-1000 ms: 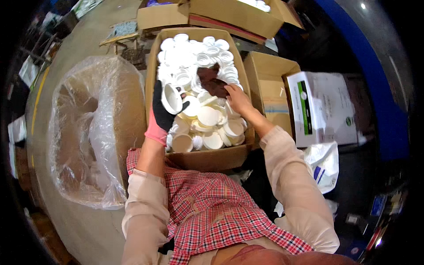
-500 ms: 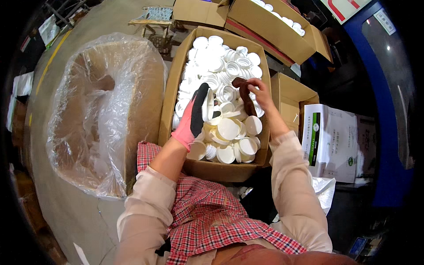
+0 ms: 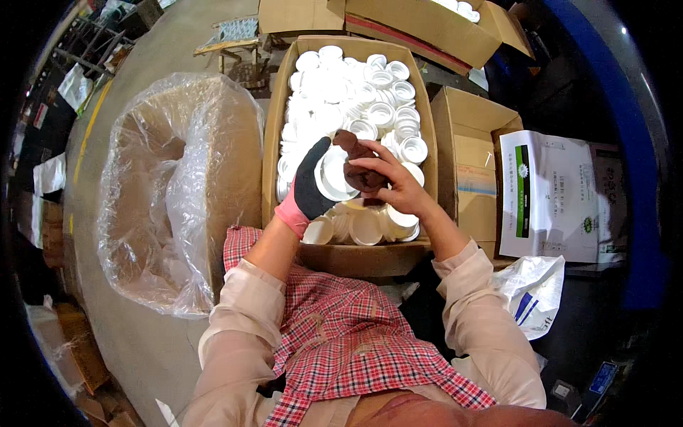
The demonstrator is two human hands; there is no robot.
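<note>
first, toward the left of the frame, a yellow line [image 3: 92, 135] runs along the grey floor [image 3: 153, 356]; right of it, at centre left, sits a carton draped in crumpled clear plastic [image 3: 181, 192], with a small stool [image 3: 238, 32] with a pale blue seat beyond it near the top; at the centre, a big open cardboard box [image 3: 356, 262] is heaped with white plastic lids [image 3: 380, 114], and over its nearer half the two hands meet; the left hand [image 3: 307, 191], in a black and pink glove, is curled around a white cap [image 3: 331, 176], its opening turned up, some fingers hidden behind it; the right hand [image 3: 398, 181], bare, pinches a brown cloth [image 3: 358, 162] that overlaps the cap's right edge, though whether the two touch i cannot tell; below them, a red checked apron [image 3: 334, 320] fills the lower middle; at the top, right of centre, is a long carton [image 3: 420, 32] with white pieces in it; farther right stand an open carton [image 3: 473, 135] and a white printed box [image 3: 551, 192], with a white bag [image 3: 544, 292] just below.
</note>
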